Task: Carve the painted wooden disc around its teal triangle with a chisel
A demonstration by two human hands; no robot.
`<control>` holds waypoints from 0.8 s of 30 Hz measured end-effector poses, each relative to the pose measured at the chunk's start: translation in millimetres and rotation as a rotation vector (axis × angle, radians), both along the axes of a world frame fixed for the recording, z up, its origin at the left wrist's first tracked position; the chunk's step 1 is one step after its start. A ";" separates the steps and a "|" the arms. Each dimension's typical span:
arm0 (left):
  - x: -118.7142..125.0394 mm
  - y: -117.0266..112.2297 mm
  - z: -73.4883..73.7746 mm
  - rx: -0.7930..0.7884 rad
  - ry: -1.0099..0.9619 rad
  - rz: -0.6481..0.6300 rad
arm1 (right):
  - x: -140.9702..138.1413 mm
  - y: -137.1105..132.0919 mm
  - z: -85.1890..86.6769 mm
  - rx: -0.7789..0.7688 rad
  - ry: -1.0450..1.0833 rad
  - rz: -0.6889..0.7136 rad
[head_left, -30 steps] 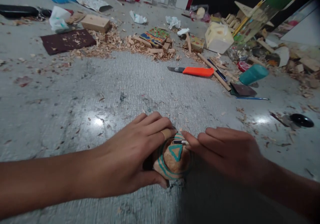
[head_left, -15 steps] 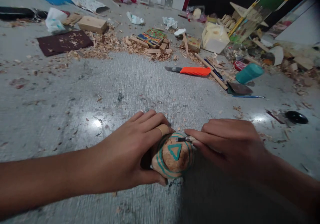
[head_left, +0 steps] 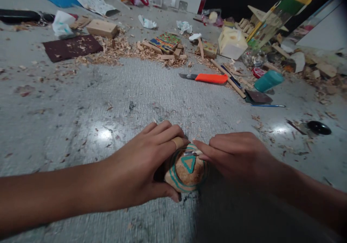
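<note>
My left hand (head_left: 153, 160) is wrapped round the side of a round wooden piece (head_left: 199, 172), thumb at its near side and fingers at the far side. The piece rests on the table, its top marked with a teal triangle and teal rings. A tan band goes round my left index finger. In my right hand (head_left: 235, 152) I pinch a slim metal-tipped carving tool (head_left: 191, 152); most of its handle is hidden in the fingers. Its metal end lies over the top of the piece, just beyond the triangle.
Beyond my hands lie an orange-handled knife (head_left: 211, 78), a wooden stick (head_left: 238, 90) and a teal bottle (head_left: 269, 81). Wood shavings (head_left: 119, 49), a dark sandpaper sheet (head_left: 73, 47) and a wooden block (head_left: 102, 28) lie farther back. A black oval object (head_left: 319, 127) is at right.
My right hand has moved left, bringing the tool's metal end farther across the top of the wooden piece. My left hand keeps its hold. The view has shifted slightly.
</note>
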State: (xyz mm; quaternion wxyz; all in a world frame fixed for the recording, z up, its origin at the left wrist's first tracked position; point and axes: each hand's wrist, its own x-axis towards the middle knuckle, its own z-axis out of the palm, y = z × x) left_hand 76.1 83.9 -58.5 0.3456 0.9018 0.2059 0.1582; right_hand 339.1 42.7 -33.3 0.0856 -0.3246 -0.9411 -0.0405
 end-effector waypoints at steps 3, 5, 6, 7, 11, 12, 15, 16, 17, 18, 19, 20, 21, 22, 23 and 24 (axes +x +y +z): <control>-0.6 0.5 0.3 0.001 0.005 0.007 | 0.0 -4.1 -4.1 -0.059 0.066 -0.043; -1.1 0.8 1.3 -0.007 0.004 0.015 | 1.4 -6.7 -7.2 -0.090 0.126 -0.068; -1.3 0.9 1.6 -0.015 0.002 0.017 | 2.6 -7.9 -8.9 -0.100 0.152 -0.077; -1.6 0.9 1.4 -0.024 -0.009 0.014 | 4.0 -8.8 -10.5 -0.109 0.173 -0.083; -3.3 0.3 -1.9 -0.028 -0.036 0.003 | 8.9 -9.5 -15.3 -0.172 0.233 -0.107; -3.6 0.3 -2.8 -0.021 -0.039 0.003 | 9.7 -8.8 -16.2 -0.202 0.265 -0.102; -3.4 1.6 -4.1 -0.019 -0.049 0.001 | 11.7 -6.1 -19.0 -0.280 0.364 -0.076; -3.1 2.3 -4.1 -0.023 -0.048 0.000 | 12.6 -5.6 -20.0 -0.292 0.383 -0.071; -2.7 2.9 -4.1 -0.028 -0.046 0.000 | 13.5 -5.3 -20.9 -0.298 0.394 -0.073; -2.4 3.3 -4.2 -0.032 -0.044 0.003 | 14.6 -5.4 -21.5 -0.305 0.403 -0.081; -2.2 3.5 -4.2 -0.034 -0.044 0.010 | 15.6 -5.7 -21.6 -0.301 0.411 -0.093; -2.1 3.3 -4.2 -0.031 -0.050 0.020 | 16.5 -6.2 -21.1 -0.292 0.415 -0.105; -2.1 2.8 -4.0 -0.027 -0.055 0.033 | 17.0 -6.8 -19.7 -0.277 0.418 -0.120; -2.3 2.2 -3.4 -0.023 -0.061 0.048 | 17.2 -7.4 -17.6 -0.260 0.422 -0.136; -2.5 1.7 -2.3 -0.024 -0.065 0.062 | 17.0 -8.0 -14.8 -0.245 0.426 -0.157; -2.7 1.5 -0.4 -0.027 -0.065 0.079 | 16.4 -8.6 -11.4 -0.230 0.434 -0.187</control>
